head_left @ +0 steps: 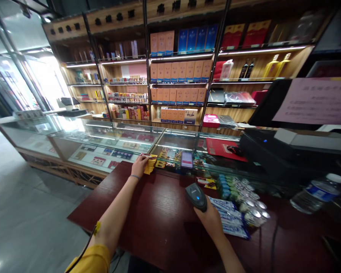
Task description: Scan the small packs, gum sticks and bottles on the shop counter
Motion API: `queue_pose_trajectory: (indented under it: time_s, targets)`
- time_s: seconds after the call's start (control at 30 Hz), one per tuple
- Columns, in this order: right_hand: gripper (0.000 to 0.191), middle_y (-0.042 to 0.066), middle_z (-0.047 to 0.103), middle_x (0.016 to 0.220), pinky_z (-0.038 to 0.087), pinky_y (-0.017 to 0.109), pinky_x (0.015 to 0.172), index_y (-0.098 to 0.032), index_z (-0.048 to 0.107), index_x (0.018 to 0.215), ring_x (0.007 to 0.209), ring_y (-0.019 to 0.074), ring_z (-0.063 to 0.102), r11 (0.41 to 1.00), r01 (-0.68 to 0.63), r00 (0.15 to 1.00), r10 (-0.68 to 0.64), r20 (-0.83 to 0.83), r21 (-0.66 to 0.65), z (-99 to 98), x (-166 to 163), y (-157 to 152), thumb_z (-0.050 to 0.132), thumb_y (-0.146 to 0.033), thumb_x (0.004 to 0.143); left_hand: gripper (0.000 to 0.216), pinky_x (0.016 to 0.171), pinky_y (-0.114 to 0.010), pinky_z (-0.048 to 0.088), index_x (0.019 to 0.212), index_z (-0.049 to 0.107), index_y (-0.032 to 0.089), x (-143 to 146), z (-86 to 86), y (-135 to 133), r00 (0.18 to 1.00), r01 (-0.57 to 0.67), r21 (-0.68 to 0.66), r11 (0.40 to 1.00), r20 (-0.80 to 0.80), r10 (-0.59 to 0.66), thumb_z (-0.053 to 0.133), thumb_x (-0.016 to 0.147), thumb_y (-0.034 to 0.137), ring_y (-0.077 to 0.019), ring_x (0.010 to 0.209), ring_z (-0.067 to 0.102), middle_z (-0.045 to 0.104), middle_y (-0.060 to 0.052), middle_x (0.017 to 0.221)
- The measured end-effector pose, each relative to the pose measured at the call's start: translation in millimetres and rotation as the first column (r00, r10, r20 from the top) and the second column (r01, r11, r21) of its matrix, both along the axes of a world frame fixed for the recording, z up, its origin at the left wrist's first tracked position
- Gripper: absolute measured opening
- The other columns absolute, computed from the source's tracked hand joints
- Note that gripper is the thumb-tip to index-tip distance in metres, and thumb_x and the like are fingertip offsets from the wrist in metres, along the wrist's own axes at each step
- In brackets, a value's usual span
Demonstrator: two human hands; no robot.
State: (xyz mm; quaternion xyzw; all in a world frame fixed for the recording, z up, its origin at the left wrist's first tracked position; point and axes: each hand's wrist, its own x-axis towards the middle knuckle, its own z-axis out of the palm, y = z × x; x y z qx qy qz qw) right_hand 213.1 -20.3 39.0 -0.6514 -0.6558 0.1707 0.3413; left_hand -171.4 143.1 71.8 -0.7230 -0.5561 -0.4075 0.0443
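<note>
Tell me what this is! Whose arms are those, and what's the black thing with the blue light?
This is one picture, taken by a camera worn on a person's head, so you see that person's own two arms reaching out. They stand at a dark red counter in a shop. The right hand holds a black scanner, the thing with the blue light. The left hand grips a stack of yellow packs at the counter's far edge, by a glass case. A phone sits on the glass. Beside the scanner lie blue-and-white candy rolls, with a water bottle farther right. Behind are shelves full of boxes.
</note>
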Motion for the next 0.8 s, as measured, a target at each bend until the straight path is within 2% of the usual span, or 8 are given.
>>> queue_pose_trajectory:
  time_s: [0.13, 0.3, 0.47, 0.63, 0.7, 0.8]
  targets:
    - [0.032, 0.006, 0.075, 0.088, 0.047, 0.03, 0.062, -0.025, 0.06, 0.108, 0.086, 0.0307, 0.073, 1.0, -0.002, 1.0, 0.002, 0.018, 0.004, -1.7, 0.9, 0.2, 0.056, -0.04, 0.08, 0.036, 0.102, -0.035, 0.043, 0.118, 0.07, 0.032, -0.5, 0.1, -2.7, 1.0, 0.028, -0.014, 1.0, 0.007, -0.027, 0.054, 0.089, 0.02, -0.0235, 0.109, 0.054, 0.063, -0.007, 0.112]
    - [0.035, 0.005, 0.076, 0.089, 0.047, 0.029, 0.063, -0.026, 0.061, 0.112, 0.086, 0.03, 0.073, 1.0, 0.0, 1.0, 0.0, -0.012, 0.012, -1.3, 5.0, -1.8, 0.058, -0.038, 0.08, 0.036, 0.108, -0.04, 0.041, 0.123, 0.066, 0.03, 8.2, 6.9, -11.7, 0.997, 0.068, 0.015, 0.998, 0.028, -0.069, 0.053, 0.091, 0.023, -0.0257, 0.116, 0.054, 0.062, -0.009, 0.119]
    - [0.044, 0.004, 0.076, 0.091, 0.049, 0.029, 0.066, -0.027, 0.057, 0.122, 0.086, 0.0283, 0.073, 0.998, 0.053, 0.998, -0.052, -0.028, 0.034, 5.6, 17.3, -10.6, 0.059, -0.036, 0.079, 0.034, 0.115, -0.046, 0.034, 0.12, 0.069, 0.028, 53.0, 4.2, -26.9, 0.948, 0.183, 0.073, 0.98, 0.25, -0.195, 0.061, 0.087, 0.029, -0.0301, 0.124, 0.051, 0.061, -0.011, 0.125]
    - [0.038, 0.004, 0.076, 0.085, 0.048, 0.028, 0.064, -0.025, 0.061, 0.114, 0.082, 0.0276, 0.073, 0.99, 0.13, 0.991, -0.129, -0.035, 0.045, 11.9, 44.2, -23.5, 0.062, -0.037, 0.078, 0.033, 0.117, -0.047, 0.032, 0.112, 0.073, 0.03, 136.9, -9.2, -46.2, 0.789, 0.404, 0.038, 0.914, 0.49, -0.37, 0.073, 0.079, 0.028, -0.0304, 0.123, 0.053, 0.064, -0.01, 0.121]
    - [0.041, 0.004, 0.076, 0.085, 0.048, 0.027, 0.064, -0.025, 0.06, 0.117, 0.082, 0.0272, 0.073, 0.986, 0.157, 0.987, -0.156, -0.033, 0.046, 13.3, 58.0, -28.3, 0.063, -0.035, 0.077, 0.03, 0.118, -0.047, 0.033, 0.104, 0.075, 0.029, 174.4, -14.8, -53.4, 0.676, 0.499, 0.018, 0.867, 0.618, -0.402, 0.077, 0.075, 0.024, -0.0301, 0.123, 0.055, 0.065, -0.01, 0.118]
    - [0.045, 0.004, 0.077, 0.087, 0.05, 0.027, 0.065, -0.024, 0.059, 0.12, 0.083, 0.0263, 0.073, 0.978, 0.204, 0.979, -0.203, -0.023, 0.037, 13.4, 79.6, -34.5, 0.064, -0.033, 0.077, 0.028, 0.118, -0.045, 0.032, 0.094, 0.076, 0.028, 226.7, -22.9, -60.5, 0.5, 0.618, -0.009, 0.786, 0.775, -0.385, 0.08, 0.069, 0.017, -0.0288, 0.121, 0.056, 0.066, -0.01, 0.113]
